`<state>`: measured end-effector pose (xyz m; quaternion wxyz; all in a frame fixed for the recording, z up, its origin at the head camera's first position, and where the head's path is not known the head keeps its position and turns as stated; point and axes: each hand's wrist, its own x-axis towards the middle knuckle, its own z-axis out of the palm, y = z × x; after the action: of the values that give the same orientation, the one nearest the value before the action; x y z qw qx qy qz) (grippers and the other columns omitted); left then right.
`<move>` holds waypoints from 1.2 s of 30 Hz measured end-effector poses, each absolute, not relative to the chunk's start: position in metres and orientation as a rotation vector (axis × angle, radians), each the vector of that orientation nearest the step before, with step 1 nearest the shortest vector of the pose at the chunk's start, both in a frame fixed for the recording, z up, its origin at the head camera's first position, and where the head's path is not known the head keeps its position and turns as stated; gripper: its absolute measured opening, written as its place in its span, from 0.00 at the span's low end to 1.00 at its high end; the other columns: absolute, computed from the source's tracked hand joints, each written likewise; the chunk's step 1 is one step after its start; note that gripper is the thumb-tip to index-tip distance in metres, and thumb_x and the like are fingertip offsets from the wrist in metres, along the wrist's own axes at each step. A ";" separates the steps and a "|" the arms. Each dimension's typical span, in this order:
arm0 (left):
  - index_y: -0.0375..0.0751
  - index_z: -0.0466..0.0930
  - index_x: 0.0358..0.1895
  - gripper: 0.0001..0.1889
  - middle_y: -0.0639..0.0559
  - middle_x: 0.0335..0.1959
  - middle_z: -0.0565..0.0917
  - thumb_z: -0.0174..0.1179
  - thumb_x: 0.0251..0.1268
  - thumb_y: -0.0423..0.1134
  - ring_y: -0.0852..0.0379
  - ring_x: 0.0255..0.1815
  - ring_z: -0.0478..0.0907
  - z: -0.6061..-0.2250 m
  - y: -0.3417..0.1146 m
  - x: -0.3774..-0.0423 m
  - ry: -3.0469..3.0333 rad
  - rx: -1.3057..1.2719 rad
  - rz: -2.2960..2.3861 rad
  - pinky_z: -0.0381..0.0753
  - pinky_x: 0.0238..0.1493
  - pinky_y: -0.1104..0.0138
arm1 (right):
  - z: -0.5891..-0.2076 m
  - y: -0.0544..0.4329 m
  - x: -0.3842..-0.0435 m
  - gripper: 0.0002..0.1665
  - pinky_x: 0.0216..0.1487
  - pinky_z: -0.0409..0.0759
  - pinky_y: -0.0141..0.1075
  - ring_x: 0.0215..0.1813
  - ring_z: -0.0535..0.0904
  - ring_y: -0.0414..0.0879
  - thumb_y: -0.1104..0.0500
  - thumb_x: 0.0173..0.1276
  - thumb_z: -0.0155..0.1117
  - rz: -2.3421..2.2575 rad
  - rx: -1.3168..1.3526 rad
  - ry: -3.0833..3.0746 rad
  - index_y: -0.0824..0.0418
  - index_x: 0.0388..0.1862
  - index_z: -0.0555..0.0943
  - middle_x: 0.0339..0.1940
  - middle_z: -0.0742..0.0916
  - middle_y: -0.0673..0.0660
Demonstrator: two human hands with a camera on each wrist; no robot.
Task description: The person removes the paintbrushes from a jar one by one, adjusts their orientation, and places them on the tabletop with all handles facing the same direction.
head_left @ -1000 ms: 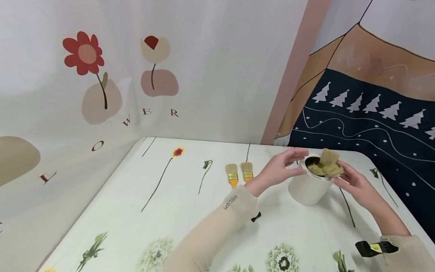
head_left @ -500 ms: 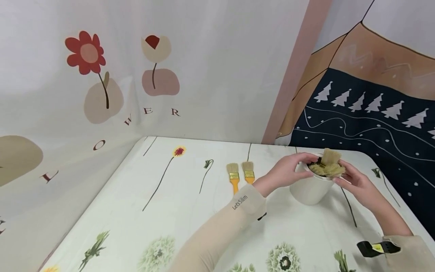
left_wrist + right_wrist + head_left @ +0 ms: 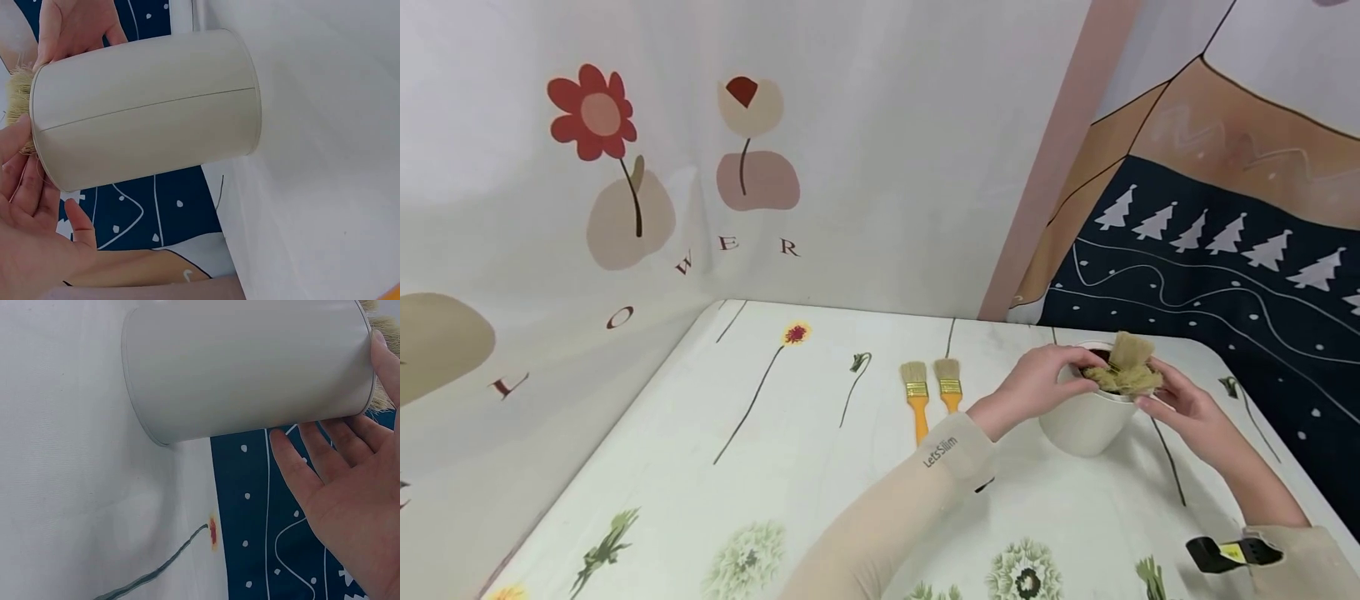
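A white cylindrical container (image 3: 1078,425) stands upright on the table, with several brushes (image 3: 1127,377) inside, bristles up. My left hand (image 3: 1033,379) reaches over its left rim, fingers extended toward the bristles, thumb near the rim. In the left wrist view those fingertips are partly hidden behind bristles (image 3: 20,94) and rim. On the other side, my right hand (image 3: 1191,408) holds the container near its top, thumb at the near rim and fingers round the far side. Two flat paintbrushes with orange handles, a left one (image 3: 916,396) and a right one (image 3: 950,385), lie left of the container.
A white cloth printed with flowers covers the table (image 3: 820,492). A pale curtain (image 3: 880,167) hangs behind it. At the right a dark blue printed cloth (image 3: 1210,283) hangs close to the right hand.
My left hand has moved right from beside the container, and its fingers now reach over the opening. The right hand stays on the container. The two brushes on the table have not moved.
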<state>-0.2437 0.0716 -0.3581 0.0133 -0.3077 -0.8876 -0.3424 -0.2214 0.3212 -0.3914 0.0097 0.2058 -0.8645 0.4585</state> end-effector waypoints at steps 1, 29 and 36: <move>0.58 0.81 0.59 0.16 0.65 0.50 0.86 0.62 0.70 0.47 0.74 0.47 0.75 -0.358 0.072 -0.243 -2.765 -0.947 -1.063 0.67 0.50 0.86 | -0.392 0.321 -0.221 0.40 0.49 0.68 0.08 0.55 0.62 0.09 0.63 0.79 0.52 1.431 0.634 -2.706 0.63 0.82 0.46 0.62 0.63 0.24; 0.51 0.88 0.46 0.08 0.61 0.44 0.90 0.64 0.68 0.44 0.75 0.44 0.79 -0.345 0.072 -0.231 -2.519 -0.691 -1.518 0.74 0.40 0.87 | -0.395 0.320 -0.221 0.40 0.53 0.67 0.08 0.58 0.62 0.09 0.67 0.78 0.50 1.467 0.714 -2.636 0.62 0.82 0.47 0.64 0.63 0.24; 0.40 0.84 0.49 0.09 0.48 0.49 0.88 0.61 0.71 0.38 0.70 0.45 0.83 -0.329 0.065 -0.227 -2.286 -0.734 -1.743 0.79 0.45 0.85 | -0.394 0.320 -0.220 0.39 0.53 0.65 0.07 0.60 0.60 0.10 0.66 0.79 0.50 1.457 0.708 -2.648 0.61 0.82 0.46 0.69 0.62 0.29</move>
<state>-0.2267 0.0647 -0.3294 0.0871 -0.2465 -0.7677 -0.5851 -0.2205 0.3202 -0.3943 0.0185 0.2282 -0.8530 0.4691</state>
